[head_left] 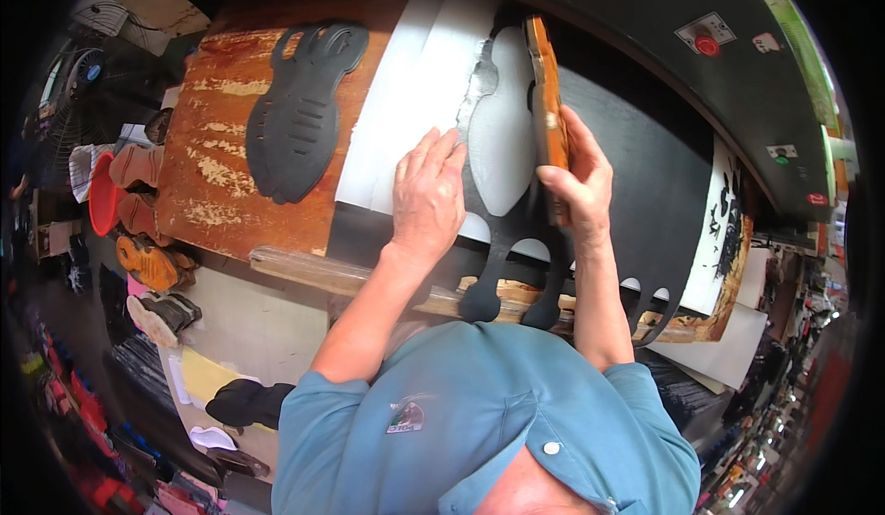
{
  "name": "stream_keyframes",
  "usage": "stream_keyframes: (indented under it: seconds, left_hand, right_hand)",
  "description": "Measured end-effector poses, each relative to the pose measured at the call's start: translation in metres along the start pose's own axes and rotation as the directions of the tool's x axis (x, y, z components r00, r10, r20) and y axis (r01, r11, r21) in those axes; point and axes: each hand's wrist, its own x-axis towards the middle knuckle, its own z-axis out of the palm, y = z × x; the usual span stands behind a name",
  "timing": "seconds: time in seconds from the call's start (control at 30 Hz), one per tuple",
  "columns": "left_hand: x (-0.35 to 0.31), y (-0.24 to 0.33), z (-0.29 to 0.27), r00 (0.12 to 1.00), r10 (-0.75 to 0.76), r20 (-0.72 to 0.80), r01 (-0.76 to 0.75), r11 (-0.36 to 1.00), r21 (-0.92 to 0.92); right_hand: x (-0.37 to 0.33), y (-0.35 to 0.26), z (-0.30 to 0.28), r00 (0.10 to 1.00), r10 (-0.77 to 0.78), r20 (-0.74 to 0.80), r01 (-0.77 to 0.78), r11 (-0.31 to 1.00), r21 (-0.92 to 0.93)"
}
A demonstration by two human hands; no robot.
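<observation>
Black sheet (645, 183) lay on wooden block (217, 192), several sole shapes already punched out. My left hand (426, 197) pressed flat, fingers spread, on sheet. Right hand (576, 178) gripped cutting die (548, 100) upright. One sole (300, 114) done, left of sheet; uncut stretch remained, I judged.

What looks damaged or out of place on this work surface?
The brown wooden block is badly worn, with pale patches where its surface has flaked away. The black sheet under the right hand has sole-shaped holes and hangs over the front edge in ragged strips. The left hand presses flat beside them.
</observation>
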Motion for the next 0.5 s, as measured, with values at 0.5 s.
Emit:
stream_keyframes:
  seconds: [0.5]
  left_hand:
    - [-0.002, 0.01, 0.002, 0.776, -0.598, 0.199, 0.49, 0.375, -0.787]
  right_hand:
    - [-0.005, 0.016, -0.034, 0.996, 0.082, -0.025, -0.069, 0.94, 0.334]
